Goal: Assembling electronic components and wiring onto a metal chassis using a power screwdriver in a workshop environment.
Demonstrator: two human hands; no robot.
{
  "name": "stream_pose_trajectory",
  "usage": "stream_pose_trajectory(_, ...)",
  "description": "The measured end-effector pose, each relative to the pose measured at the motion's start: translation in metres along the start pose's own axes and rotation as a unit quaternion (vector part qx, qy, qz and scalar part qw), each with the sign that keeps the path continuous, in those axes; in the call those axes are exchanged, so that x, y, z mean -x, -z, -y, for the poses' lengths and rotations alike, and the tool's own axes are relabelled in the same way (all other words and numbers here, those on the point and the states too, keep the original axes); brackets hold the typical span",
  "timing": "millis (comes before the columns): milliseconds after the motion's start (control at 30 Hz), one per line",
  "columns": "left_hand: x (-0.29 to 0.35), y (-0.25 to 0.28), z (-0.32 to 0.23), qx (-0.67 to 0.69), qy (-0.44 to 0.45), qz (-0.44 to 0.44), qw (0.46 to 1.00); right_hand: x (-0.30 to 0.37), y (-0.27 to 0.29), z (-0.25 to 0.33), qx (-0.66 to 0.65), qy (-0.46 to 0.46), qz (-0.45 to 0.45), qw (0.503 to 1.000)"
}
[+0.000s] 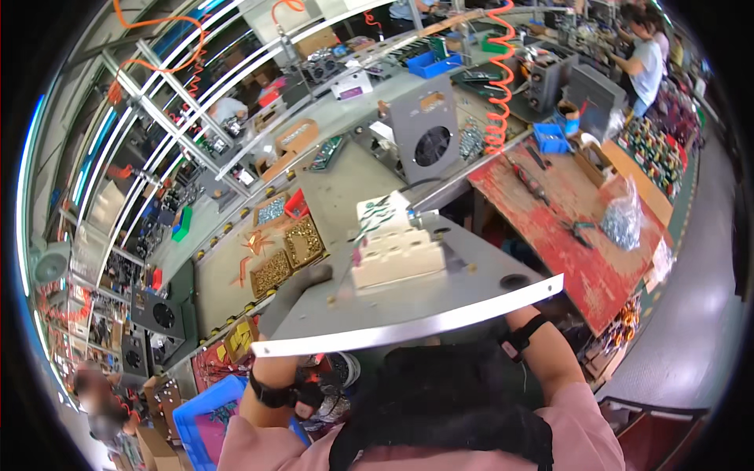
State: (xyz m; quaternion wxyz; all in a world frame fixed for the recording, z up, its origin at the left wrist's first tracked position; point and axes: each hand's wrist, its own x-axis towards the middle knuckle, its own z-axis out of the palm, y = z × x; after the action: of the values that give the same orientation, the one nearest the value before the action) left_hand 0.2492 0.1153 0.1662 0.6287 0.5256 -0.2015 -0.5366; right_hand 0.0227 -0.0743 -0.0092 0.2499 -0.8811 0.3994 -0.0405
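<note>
Grey sheet metal fills the middle of my view: the flanged panel (479,290) is held up with a cream terminal block (398,263) on it, flange toward six o'clock. I'd keep it level, both ends supported, and clear of the fan-fitted panel (404,141) at twelve. My grey-gloved left hand (289,301) looks clamped around its edge at nine o'clock; my right hand hides beneath, toward four, so I cannot tell its grip.
</note>
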Motion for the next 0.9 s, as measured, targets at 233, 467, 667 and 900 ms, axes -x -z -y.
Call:
stream_pose_trajectory(233, -0.015, 0.077, -0.059, 0.119, -0.029, -0.096, 0.988, -0.129, 0.087, 0.090, 0.168, 0.214, -0.073, 0.960)
stream_pose_trajectory(467, -0.144, 0.134, -0.103, 0.085, -0.193, -0.046, 0.977, -0.273, 0.209, 0.149, 0.296, 0.240, -0.143, 0.913)
stream_pose_trajectory(667, -0.291, 0.124, -0.140, 0.023, -0.157, 0.032, 0.987, -0.386, 0.291, 0.136, 0.388, 0.175, -0.109, 0.898)
stream_pose_trajectory(900, -0.434, 0.018, -0.138, 0.142, -0.134, 0.017, 0.981, -0.511, 0.348, 0.055, 0.438, 0.194, -0.132, 0.868)
